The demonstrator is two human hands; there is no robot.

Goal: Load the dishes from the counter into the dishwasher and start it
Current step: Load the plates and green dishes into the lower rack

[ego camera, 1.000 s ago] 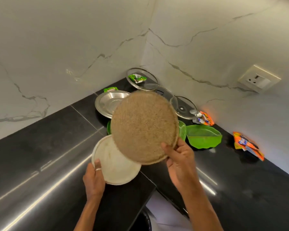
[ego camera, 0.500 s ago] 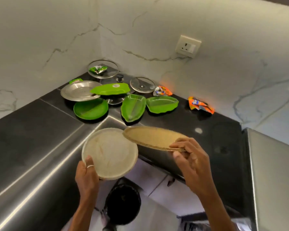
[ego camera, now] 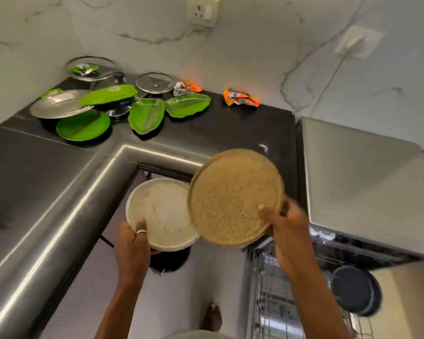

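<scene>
Rim of brown plate [ego camera: 233,196] between right fingers [ego camera: 288,212]

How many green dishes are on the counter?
4: a round plate at the left, an upturned dish on the lids, a leaf-shaped dish in the middle, another dish to its right. A green scrap behind the steel plate may be a fifth.

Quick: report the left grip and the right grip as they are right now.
Left grip: holds the white plate by its rim, thumb on top.
Right grip: holds the brown plate by its edge.
</scene>
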